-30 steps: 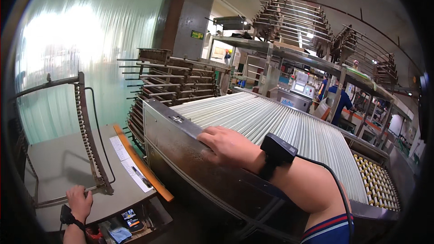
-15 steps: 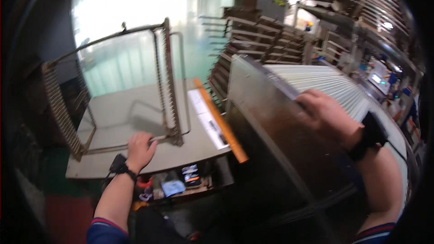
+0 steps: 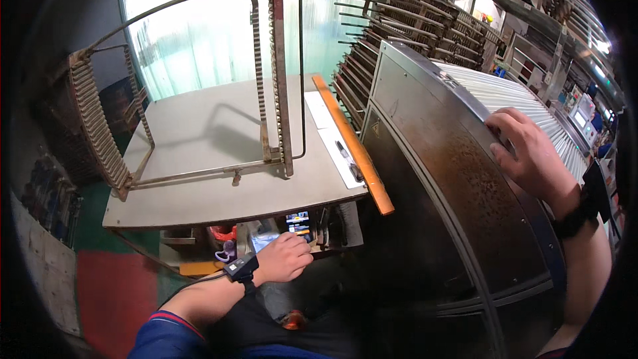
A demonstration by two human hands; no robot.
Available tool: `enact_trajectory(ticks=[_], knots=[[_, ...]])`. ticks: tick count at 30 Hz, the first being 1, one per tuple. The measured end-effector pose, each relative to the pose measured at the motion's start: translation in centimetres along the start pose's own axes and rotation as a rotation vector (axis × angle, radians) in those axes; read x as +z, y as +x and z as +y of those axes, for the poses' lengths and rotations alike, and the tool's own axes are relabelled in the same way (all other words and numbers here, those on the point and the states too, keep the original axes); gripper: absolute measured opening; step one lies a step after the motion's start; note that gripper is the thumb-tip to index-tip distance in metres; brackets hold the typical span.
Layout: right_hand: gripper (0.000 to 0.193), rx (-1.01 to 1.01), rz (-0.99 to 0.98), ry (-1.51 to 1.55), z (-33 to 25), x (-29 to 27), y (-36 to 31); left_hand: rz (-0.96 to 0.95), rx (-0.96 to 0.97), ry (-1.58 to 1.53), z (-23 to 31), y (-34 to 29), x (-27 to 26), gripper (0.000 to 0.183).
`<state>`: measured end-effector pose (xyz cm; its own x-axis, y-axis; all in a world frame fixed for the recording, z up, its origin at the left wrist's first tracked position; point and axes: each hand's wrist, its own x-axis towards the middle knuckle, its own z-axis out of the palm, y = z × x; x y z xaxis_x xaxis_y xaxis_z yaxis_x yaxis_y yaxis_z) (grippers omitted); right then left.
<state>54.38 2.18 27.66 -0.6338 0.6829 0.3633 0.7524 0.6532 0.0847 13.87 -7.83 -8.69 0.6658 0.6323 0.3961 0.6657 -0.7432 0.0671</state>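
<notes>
My left hand (image 3: 284, 257) hovers palm down in front of the shelf under the table, its fingers loosely bent and nothing visible in them. The phone-like device (image 3: 298, 223) with a lit screen lies just beyond it. My right hand (image 3: 531, 149) rests at the top edge of the metal machine housing (image 3: 425, 103), fingers bent with the thumb apart, holding nothing I can see. Upright on the table (image 3: 199, 203) stands a metal rack frame (image 3: 281, 73) with ridged, slotted sides. Neither hand touches the rack.
An orange bar (image 3: 352, 143) runs along the table's right edge, beside white papers with a pen (image 3: 347, 153). Stacked slotted racks (image 3: 399, 20) stand behind the machine. White rollers (image 3: 505, 90) lie right of the housing. A red mat (image 3: 113, 292) covers floor at left.
My left hand has let go of the rack's lower bar and moved down and right to the shelf front. My right hand stays at the housing edge. The view has shifted.
</notes>
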Motion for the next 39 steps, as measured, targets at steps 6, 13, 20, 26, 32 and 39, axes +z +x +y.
enact_trajectory(ticks=[6,13,20,26,32,39], knots=[[0.036,0.019,-0.019,-0.010,-0.3,0.0,0.1,-0.110,-0.344,0.108,-1.9,-1.3,4.3,0.038],[0.036,0.030,-0.004,-0.001,-0.5,-0.4,0.3,-0.249,-0.580,-0.033,-3.2,-0.9,3.9,0.041],[0.036,0.047,-0.017,0.056,-0.1,0.3,0.5,-0.413,-1.267,-0.073,-5.2,-2.3,2.8,0.047],[0.036,0.023,-0.012,0.024,-0.2,0.0,0.5,-0.130,-1.513,-0.019,-6.8,-6.1,7.1,0.061],[0.037,0.002,-0.002,-0.010,0.2,0.3,0.4,-0.032,-1.390,-0.030,-4.8,-4.3,5.1,0.063],[0.038,0.012,-0.015,-0.020,0.0,0.0,0.6,-0.182,-1.378,-0.146,-5.6,-6.1,5.2,0.062]])
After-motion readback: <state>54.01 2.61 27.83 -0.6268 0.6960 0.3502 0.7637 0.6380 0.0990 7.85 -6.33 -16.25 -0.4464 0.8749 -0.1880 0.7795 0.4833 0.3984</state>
